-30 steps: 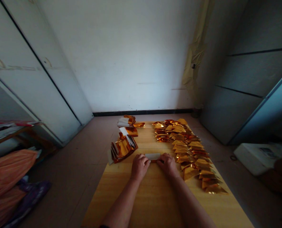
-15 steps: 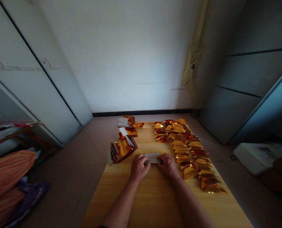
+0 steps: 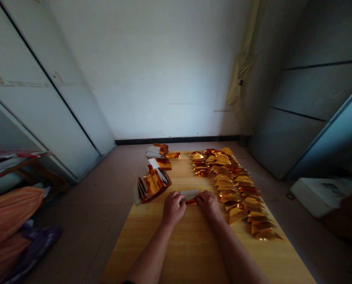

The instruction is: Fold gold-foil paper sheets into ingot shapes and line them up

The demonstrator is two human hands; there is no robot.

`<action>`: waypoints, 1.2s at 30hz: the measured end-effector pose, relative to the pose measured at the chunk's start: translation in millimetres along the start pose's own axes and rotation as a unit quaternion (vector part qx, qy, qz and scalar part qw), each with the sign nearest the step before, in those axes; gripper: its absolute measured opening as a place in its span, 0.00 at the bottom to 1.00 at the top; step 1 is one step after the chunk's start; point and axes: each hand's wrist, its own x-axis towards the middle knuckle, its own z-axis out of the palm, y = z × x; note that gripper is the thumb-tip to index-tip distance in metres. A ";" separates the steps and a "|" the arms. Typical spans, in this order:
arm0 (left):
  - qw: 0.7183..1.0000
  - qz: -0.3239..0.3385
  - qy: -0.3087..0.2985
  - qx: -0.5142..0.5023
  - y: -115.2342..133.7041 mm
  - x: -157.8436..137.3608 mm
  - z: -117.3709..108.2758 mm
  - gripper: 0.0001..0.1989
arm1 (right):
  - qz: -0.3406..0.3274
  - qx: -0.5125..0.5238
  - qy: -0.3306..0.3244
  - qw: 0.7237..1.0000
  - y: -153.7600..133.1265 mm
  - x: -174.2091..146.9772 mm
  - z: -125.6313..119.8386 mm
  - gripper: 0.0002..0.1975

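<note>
Gold foil paper (image 3: 190, 196), its pale reverse face up and an orange-gold edge showing along its near side, lies flat on a wooden table (image 3: 193, 244) between a person's two bare hands. Left hand (image 3: 174, 208) pins the sheet's left end with curled fingers; right hand (image 3: 209, 204) presses the right end, fingers bent down onto it. Just left of the hands, a loose stack of unfolded foil sheets (image 3: 151, 184) leans in a fan. Farther back sit two smaller bundles of foil (image 3: 157, 151). To the right, rows of folded gold pieces (image 3: 238, 189) run from the table's far edge toward its near right side. Orange cloth (image 3: 10, 213) rests on the floor at far left.
</note>
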 end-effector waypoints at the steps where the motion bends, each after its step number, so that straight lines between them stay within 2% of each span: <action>1: 1.000 -0.004 0.002 0.007 -0.2 0.3 0.7 0.11 | 0.004 -0.006 0.004 1.000 -0.7 0.3 0.4 0.10; 5: 1.000 -0.011 0.014 0.023 -2.9 0.8 5.1 0.11 | 0.003 0.011 0.028 1.000 -1.3 -1.0 1.4 0.10; 8: 0.999 -0.007 0.023 0.024 -6.3 0.4 8.7 0.13 | 0.009 0.056 0.053 0.997 -1.2 -4.6 0.5 0.13; 11: 0.999 -0.011 0.029 0.019 -9.2 0.2 11.3 0.16 | -0.042 0.071 0.027 0.996 -3.2 -8.0 -2.7 0.13; 14: 0.999 -0.023 0.025 0.005 -10.8 0.8 12.6 0.19 | -0.089 0.038 0.000 0.995 -5.9 -9.0 -5.6 0.11; 20: 0.997 -0.062 0.044 -0.018 -10.6 2.1 14.0 0.25 | -0.078 -0.013 -0.025 0.997 -7.4 -6.5 -4.9 0.10; 23: 0.994 -0.094 0.056 -0.027 -9.3 3.8 15.7 0.22 | -0.074 -0.045 -0.031 0.996 -9.2 -5.6 -4.8 0.09; 28: 0.983 -0.153 0.099 -0.032 -7.2 10.2 15.8 0.13 | -0.075 -0.073 -0.036 0.994 -11.2 -5.1 -5.3 0.09; 31: 0.985 -0.108 0.127 -0.040 -7.3 9.6 11.9 0.07 | -0.076 -0.077 -0.038 0.993 -11.0 -3.5 -5.2 0.10; 33: 0.986 -0.064 0.137 -0.063 -7.4 5.5 8.0 0.07 | -0.078 -0.078 -0.042 0.993 -11.4 -1.3 -5.9 0.11; 36: 0.984 -0.041 0.151 -0.083 -6.1 -3.2 1.8 0.07 | -0.075 -0.080 -0.054 0.992 -12.8 3.4 -8.3 0.12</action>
